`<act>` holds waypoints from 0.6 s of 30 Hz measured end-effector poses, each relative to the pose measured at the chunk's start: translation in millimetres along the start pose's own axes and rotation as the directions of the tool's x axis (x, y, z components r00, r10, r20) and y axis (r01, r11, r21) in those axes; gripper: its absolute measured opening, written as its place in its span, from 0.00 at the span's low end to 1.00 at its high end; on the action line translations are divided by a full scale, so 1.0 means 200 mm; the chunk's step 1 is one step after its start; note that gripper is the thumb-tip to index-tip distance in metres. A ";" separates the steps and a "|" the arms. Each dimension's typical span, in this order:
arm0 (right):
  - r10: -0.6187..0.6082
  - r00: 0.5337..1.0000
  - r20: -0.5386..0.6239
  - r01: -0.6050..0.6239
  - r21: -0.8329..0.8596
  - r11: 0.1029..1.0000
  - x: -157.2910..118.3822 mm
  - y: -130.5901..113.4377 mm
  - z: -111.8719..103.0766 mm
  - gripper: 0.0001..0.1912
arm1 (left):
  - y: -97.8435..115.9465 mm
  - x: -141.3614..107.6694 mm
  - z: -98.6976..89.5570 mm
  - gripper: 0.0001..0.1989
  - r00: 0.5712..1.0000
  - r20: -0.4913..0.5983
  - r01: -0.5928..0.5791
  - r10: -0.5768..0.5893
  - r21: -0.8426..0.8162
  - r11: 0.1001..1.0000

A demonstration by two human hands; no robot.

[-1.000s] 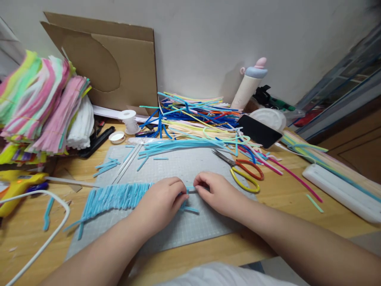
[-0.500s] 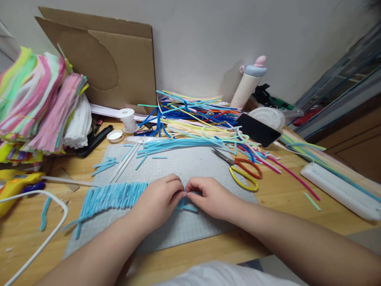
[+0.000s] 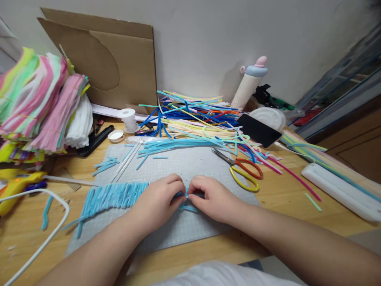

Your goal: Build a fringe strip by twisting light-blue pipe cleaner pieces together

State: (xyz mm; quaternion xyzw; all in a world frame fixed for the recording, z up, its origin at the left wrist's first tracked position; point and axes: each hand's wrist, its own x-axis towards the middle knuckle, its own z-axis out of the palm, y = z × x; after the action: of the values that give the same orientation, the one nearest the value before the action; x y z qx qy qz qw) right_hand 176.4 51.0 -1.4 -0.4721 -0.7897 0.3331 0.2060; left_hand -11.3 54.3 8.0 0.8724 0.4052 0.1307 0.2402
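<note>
**Left hand [image 3: 162, 194] and right hand [image 3: 212, 198] at one end of a row of blue pipe-cleaner lengths [image 3: 116, 196]**

Nearest to us, a white garment [image 3: 226, 276] borders the bench [image 3: 232, 248], on which a grey gridded cutting mat [image 3: 178, 234] lies. On the mat we find the row, its lengths set side by side, extending leftward from beneath the left hand. We note the left fingers closed on its right end, while the right thumb and forefinger are pinched narrow on a blue strand [image 3: 186, 190] showing between the hands.

To the left we see a white cord [image 3: 38, 191] passing in front of a yellow glue gun [image 3: 18, 184]. Right of the hands, scissors [image 3: 233, 163] with one orange and one yellow handle lie partly on the mat, blades slightly parted. Behind the row we distinguish short blue pieces [image 3: 105, 165] beside clear rods [image 3: 126, 163], then long blue pipe cleaners [image 3: 178, 146] across the mat's far edge.

Farther back we observe a white spool [image 3: 128, 121], a mixed heap of pipe cleaners [image 3: 190, 109], and a dark-screened phone [image 3: 258, 130]. Bundled pastel stems [image 3: 32, 99] fill the far left. Against the wall [image 3: 202, 47] stand cardboard sheets [image 3: 135, 71] and a tilted bottle [image 3: 247, 87].
</note>
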 end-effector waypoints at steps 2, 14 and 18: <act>-0.068 0.997 -0.027 0.067 -0.043 0.997 0.00 0.00 0.00 0.05 | 0.00 0.00 0.00 0.02 1.000 -0.003 -0.006 0.006 -0.005 1.000; -0.017 1.000 -0.007 0.017 -0.026 1.000 0.00 0.02 0.03 0.02 | 0.01 0.00 0.00 0.05 0.998 -0.037 0.050 -0.052 -0.057 0.997; -0.026 1.000 -0.015 0.025 -0.049 0.999 0.00 0.01 0.03 0.02 | 0.00 0.00 0.01 0.05 0.996 -0.055 0.059 -0.065 -0.101 0.993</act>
State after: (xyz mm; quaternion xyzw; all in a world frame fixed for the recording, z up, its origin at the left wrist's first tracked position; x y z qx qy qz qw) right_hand 173.7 50.0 -8.2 -0.4696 -0.8018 0.3075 0.2050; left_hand -10.2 54.2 7.2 0.8422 0.4317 0.1685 0.2756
